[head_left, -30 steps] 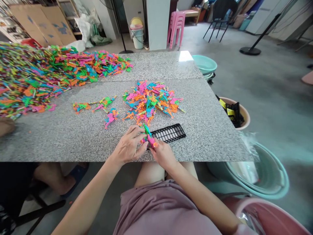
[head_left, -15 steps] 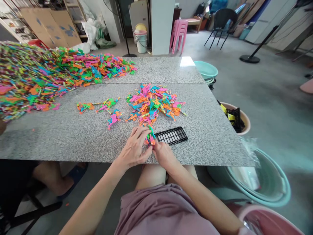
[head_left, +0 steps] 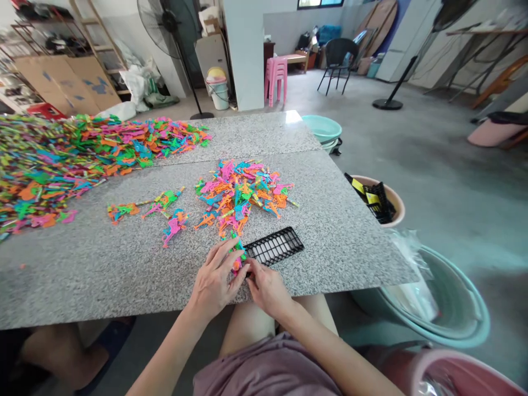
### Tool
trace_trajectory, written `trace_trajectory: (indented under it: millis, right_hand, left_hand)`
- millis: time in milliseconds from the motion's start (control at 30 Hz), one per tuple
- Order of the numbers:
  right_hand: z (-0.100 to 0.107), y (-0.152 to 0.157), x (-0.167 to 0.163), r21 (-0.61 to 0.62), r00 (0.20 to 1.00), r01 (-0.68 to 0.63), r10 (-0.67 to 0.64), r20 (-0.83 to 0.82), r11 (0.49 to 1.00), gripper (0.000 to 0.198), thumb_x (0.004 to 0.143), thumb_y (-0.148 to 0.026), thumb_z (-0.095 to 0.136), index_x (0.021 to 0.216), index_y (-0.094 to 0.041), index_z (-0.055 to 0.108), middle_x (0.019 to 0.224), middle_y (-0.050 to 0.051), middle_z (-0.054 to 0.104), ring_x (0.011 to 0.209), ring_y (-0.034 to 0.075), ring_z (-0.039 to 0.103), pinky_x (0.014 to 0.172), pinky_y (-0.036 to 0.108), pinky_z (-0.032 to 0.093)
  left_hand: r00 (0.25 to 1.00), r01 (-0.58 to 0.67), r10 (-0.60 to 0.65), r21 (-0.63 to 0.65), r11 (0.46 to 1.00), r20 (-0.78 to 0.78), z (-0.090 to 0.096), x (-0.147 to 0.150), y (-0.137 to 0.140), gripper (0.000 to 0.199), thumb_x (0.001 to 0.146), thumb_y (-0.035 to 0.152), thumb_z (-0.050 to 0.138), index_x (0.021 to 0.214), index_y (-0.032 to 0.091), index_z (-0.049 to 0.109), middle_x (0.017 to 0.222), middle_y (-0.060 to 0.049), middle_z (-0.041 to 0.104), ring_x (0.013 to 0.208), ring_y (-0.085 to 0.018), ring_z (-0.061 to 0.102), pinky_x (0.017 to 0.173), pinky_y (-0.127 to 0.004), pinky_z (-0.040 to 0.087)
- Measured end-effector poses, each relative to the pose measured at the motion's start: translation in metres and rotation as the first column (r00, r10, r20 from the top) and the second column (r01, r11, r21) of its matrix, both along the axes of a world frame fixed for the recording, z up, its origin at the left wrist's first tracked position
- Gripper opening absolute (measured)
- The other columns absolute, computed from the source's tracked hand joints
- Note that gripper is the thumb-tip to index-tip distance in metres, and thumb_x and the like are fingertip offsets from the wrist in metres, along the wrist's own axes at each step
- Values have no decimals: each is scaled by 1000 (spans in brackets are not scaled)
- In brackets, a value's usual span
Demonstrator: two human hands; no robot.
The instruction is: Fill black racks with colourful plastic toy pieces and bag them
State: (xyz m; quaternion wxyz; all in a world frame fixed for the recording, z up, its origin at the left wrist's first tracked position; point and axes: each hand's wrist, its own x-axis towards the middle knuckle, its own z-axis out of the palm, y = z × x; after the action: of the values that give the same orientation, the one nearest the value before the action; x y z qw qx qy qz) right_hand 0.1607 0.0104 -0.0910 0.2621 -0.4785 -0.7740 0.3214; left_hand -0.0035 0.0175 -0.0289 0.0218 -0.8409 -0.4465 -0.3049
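My left hand point(head_left: 215, 279) curls over a small bunch of colourful plastic toys point(head_left: 237, 257), in green, blue and pink, with the thumb below them. They sit at the left end of a shallow black plastic basket point(head_left: 284, 256) with a grid bottom. Against that same end, my right hand point(head_left: 269, 285) has its thumb and fingers pinched together, close to the left fingertips. What the right fingers hold is hidden. Just beyond the hands lies a heap of similar toys point(head_left: 247, 192) in pink, orange, blue and green.
A few loose toys point(head_left: 175, 226) lie left of the heap on the speckled stone table point(head_left: 338, 264). A much larger pile point(head_left: 45, 176) covers the far left. Beside the right edge stand a tub of black baskets point(head_left: 391, 212), a green tub point(head_left: 462, 308) and a pink tub point(head_left: 457, 363).
The camera view has tilted up and turned right, so the scene sits lower and further left. My hands stay together at the basket's left end; the orange piece between them no longer shows.
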Motion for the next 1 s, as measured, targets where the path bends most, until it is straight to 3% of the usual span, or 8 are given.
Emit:
trace_trajectory:
  millis: [167,300,433,533,600,667,867,1000]
  right_hand:
    - [-5,-1,-8,61,999,2,1,-46,998,46,89,-8,44,134,-16,43,110,11,67,97,20,66,86,32,53]
    - [-6,-10,-9,167,994,-91,79,80,982,57,88,-9,44,144,-8,36,108,13,66,97,23,63,86,35,53]
    - [2,22,13,160,985,-163,150,90,973,48,88,-10,48,137,-15,49,108,10,67,98,20,63,87,30,51]
    - [16,85,42,112,987,110,-121,103,988,27,92,-15,50,117,-18,61,106,8,68,95,18,65,87,31,50]
    - [25,127,54,103,916,325,-340,214,940,25,92,-23,57,116,-15,59,113,13,66,100,22,65,86,33,49]
    - [30,153,55,62,863,378,-375,338,924,33,88,-27,65,117,-12,57,116,16,65,104,25,64,85,34,49]
    - [29,137,38,-48,894,128,-94,437,991,26,93,-39,59,102,-15,64,92,9,71,91,23,68,79,31,49]
    - [37,151,41,194,870,-82,-24,492,978,20,95,-13,49,101,-18,67,104,9,67,95,18,64,82,28,47]
  left_hand:
    - [999,-7,6,54,999,33,-1,0,-6,32,91,16,62,122,21,55,122,-12,59,126,-28,53,103,-45,50]
    - [997,75,-76,-41,996,-11,-1,-8,-2,30,92,14,61,120,21,56,113,-8,67,132,-28,48,105,-45,49]
    - [988,150,-151,-71,986,-12,2,-17,7,25,91,16,63,115,22,60,115,-5,69,128,-26,51,104,-44,48]
    - [986,168,-169,-77,983,-11,8,-16,8,18,91,17,63,109,21,63,112,-5,70,121,-25,54,99,-41,50]
    - [993,114,-116,-53,992,-31,13,-11,6,15,91,19,64,106,22,65,109,-5,71,114,-25,57,96,-42,49]
    - [998,17,-17,-2,1000,-59,16,-6,4,12,89,21,66,101,23,66,106,-5,72,108,-27,59,97,-48,45]
    - [988,129,-135,-86,988,-69,14,-14,6,16,92,14,58,102,25,64,108,-2,73,116,-25,57,106,-51,38]
    - [975,208,-218,-160,965,-46,18,-27,9,16,92,11,57,102,23,62,105,-4,71,121,-23,55,105,-43,45]
